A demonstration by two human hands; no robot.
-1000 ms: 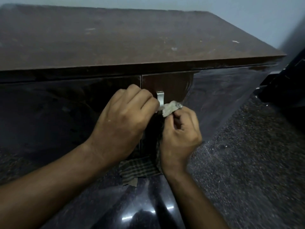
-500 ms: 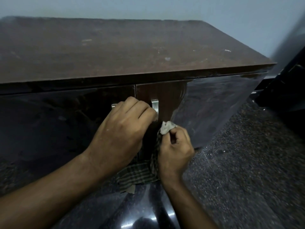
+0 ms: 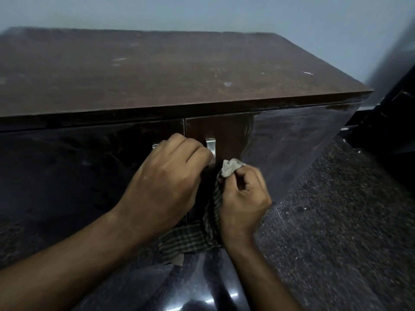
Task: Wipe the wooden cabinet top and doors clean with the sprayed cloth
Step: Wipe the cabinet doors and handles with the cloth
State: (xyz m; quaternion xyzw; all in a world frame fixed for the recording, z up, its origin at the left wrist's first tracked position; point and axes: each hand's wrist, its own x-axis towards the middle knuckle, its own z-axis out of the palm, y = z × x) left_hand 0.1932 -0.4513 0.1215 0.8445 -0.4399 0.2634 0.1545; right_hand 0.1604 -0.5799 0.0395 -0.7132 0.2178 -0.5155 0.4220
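No text, label, brand, number or sign can be read anywhere in this view.

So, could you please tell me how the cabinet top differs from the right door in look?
The top is matte reddish brown, while the right door is glossy and mirrors the floor. The top carries pale specks and smudges; the door shows only faint haze near its upper edge. The top lies flat, the door stands upright beneath it. Both are dark wood-toned panels of the same cabinet.
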